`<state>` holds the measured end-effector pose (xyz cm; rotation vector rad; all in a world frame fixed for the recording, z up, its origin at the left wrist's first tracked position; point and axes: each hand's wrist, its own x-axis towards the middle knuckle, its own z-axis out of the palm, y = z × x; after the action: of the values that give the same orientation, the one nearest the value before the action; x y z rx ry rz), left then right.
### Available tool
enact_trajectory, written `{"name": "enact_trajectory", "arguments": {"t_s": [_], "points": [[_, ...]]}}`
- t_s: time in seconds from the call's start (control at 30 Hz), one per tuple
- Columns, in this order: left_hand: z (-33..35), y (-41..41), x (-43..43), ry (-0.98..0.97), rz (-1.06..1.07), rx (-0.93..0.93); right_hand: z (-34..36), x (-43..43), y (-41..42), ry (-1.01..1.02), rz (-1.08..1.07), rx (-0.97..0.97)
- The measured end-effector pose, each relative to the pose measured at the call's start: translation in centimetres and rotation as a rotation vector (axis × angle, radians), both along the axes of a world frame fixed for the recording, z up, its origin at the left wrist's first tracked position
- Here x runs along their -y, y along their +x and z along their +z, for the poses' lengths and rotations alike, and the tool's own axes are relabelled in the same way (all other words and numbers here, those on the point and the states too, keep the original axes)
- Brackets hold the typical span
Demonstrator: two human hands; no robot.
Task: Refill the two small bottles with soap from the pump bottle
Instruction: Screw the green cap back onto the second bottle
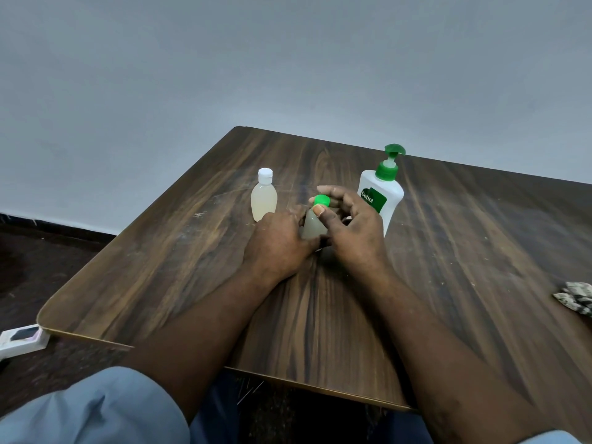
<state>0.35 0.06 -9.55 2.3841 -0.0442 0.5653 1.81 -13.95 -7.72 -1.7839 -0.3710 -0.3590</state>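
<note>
White-cap bottle (264, 197) upright on table (160, 251), left. Left grip (278, 241) wraps green-cap bottle (312, 227) mid-table. Right grip (352, 225) pinches green cap (321, 200), fingers curled. Pump bottle (382, 193) upright just behind right grip.

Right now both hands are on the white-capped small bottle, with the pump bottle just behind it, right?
No. The head view shows the left hand and right hand on the green-capped small bottle; the white-capped bottle stands untouched. The pump bottle is just behind.
</note>
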Motion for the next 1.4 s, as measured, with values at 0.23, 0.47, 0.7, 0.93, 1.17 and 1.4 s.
{"name": "enact_trajectory", "arguments": {"t_s": [0.23, 0.47, 0.7, 0.93, 1.17, 1.4], "points": [[0.4, -0.1, 0.3, 0.055, 0.044, 0.014, -0.7, -0.5, 0.6, -0.086, -0.143, 0.055], [-0.3, 0.2, 0.0, 0.026, 0.072, 0.023, -0.5, -0.2, 0.5, -0.090, -0.064, 0.002], [-0.4, -0.6, -2.8, -0.124, 0.005, -0.026, -1.0, 0.2, 0.5, -0.429, -0.071, 0.006], [0.9, -0.1, -5.9, -0.298, 0.384, 0.168, -0.4, -0.1, 1.4, -0.437, -0.060, -0.059], [1.0, 3.3, -6.6, -0.140, 0.184, -0.152, 0.1, -0.5, 3.1, -0.464, -0.053, -0.087], [-0.3, 4.2, -7.0, -0.090, -0.013, -0.075, -1.2, -0.6, 3.5, -0.414, -0.051, -0.097]]}}
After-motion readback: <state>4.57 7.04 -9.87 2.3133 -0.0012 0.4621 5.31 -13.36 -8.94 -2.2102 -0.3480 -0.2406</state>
